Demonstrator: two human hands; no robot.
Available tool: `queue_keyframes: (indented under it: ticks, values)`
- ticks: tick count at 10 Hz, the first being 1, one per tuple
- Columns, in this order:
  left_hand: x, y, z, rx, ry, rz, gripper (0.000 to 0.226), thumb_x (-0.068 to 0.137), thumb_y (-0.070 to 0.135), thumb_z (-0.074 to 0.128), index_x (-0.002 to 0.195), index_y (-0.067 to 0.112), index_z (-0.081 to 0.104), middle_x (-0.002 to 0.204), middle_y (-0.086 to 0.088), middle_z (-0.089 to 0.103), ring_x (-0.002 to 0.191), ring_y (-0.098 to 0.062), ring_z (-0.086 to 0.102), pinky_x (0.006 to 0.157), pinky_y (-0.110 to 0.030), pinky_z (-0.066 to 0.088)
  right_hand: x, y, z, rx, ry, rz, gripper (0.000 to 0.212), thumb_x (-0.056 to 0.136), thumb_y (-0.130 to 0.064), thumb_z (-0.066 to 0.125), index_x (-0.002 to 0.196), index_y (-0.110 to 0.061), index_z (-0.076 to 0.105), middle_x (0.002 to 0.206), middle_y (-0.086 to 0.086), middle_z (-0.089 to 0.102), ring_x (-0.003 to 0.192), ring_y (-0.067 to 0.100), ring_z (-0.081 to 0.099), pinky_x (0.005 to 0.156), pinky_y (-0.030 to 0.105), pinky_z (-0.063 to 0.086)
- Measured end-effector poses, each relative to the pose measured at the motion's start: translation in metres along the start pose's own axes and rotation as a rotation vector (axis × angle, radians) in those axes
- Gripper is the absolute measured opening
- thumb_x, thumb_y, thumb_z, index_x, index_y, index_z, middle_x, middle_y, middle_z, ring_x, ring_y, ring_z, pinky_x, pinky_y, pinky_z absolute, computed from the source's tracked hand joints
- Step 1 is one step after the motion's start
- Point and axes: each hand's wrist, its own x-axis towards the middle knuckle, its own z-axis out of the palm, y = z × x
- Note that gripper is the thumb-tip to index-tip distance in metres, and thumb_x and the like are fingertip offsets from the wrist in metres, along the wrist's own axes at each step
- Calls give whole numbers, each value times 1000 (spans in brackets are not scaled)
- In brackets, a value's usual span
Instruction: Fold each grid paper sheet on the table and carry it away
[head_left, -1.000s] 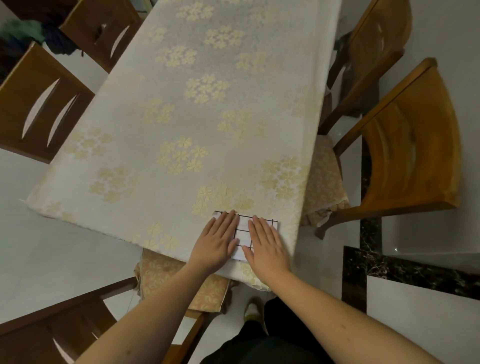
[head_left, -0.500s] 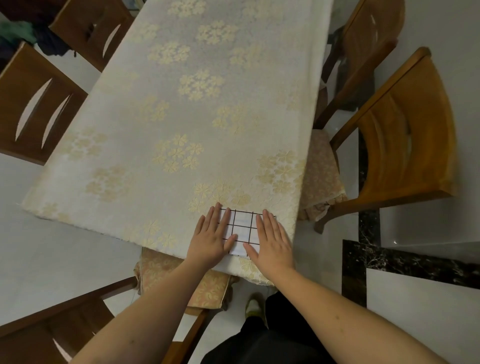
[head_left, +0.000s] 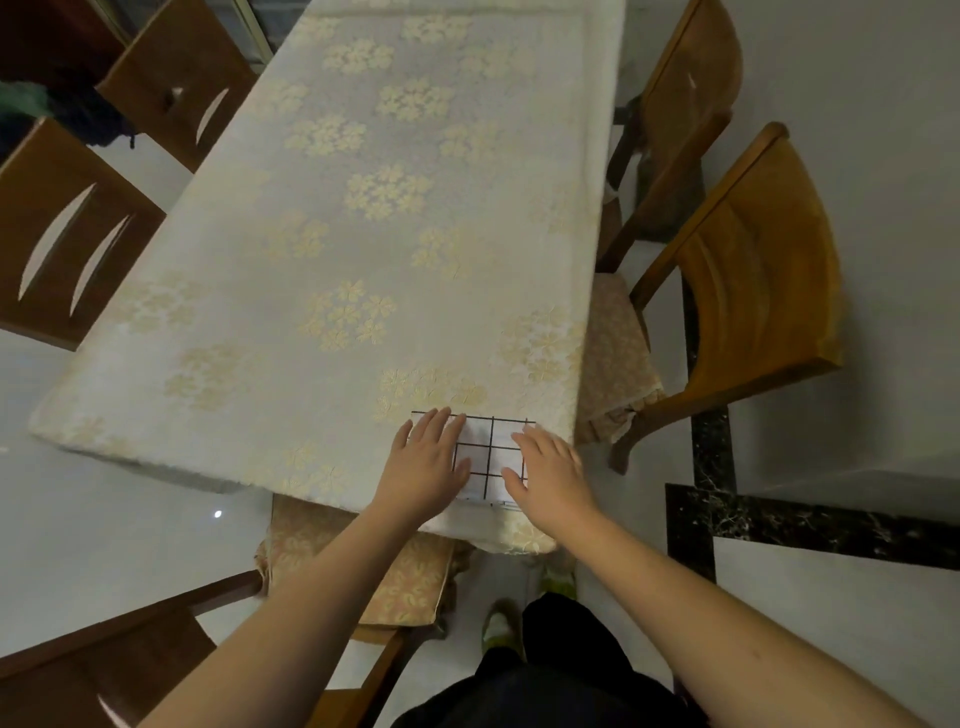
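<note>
At the table's near right corner, the grid paper sheet lies flat, long axis running left to right. Left hand and right hand press it with straight fingers, one on each end, equally near, so either could lift an edge.

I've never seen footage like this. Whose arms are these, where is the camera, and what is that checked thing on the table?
No machine here: these are a person's two bare arms. The camera is worn on the person's head and looks forward and down, so you see what they see, including their dark trousers and shoes at the bottom.

The long table is covered by a pale cloth with gold flowers, and wooden chairs stand around it. Near its close corner lies a white grid paper sheet with black lines. The left hand and the right hand both lie flat on it, fingers straight, one on each side, pressing it down. Nothing is gripped or lifted; the paper rests on the cloth.
</note>
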Motion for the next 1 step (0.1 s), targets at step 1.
queue_keyframes:
  ticks: [1]
  values:
    - [-12, 11, -14, -26, -10, 36, 54, 98, 47, 38, 146, 21, 37, 150, -2, 41, 137, -21, 38, 112, -39, 29, -19, 0, -12, 68, -16, 65, 50, 97, -43, 43, 142, -20, 41, 147, 0, 41, 135, 21, 35, 111, 38, 27]
